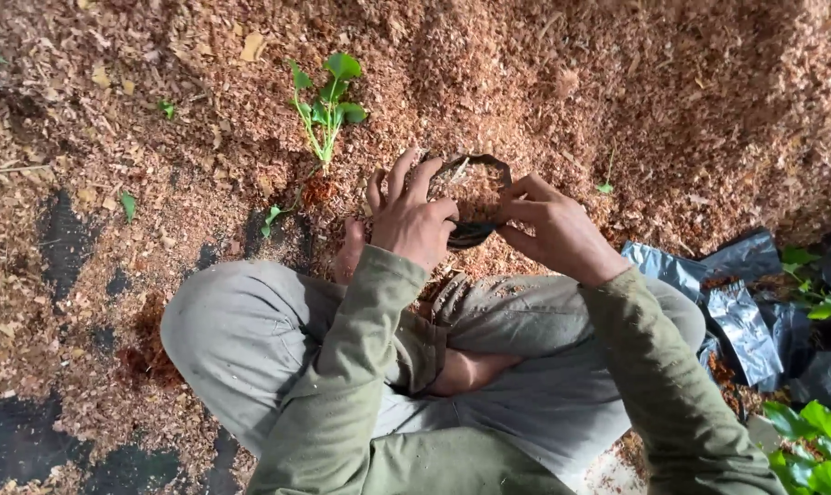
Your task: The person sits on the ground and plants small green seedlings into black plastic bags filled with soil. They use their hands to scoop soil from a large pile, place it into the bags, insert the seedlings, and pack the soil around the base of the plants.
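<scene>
sawdust bed (617,82) covers the ground, black sheet showing through at left. person sits cross-legged on it, grey trousers, olive sleeves. empty black bags (736,302) lie at the right. seedling (326,101) stands upright beyond the left hand (414,220). small black grow bag (472,197), seemingly sawdust-filled, is gripped at its rim between left hand and right hand (548,229).
</scene>
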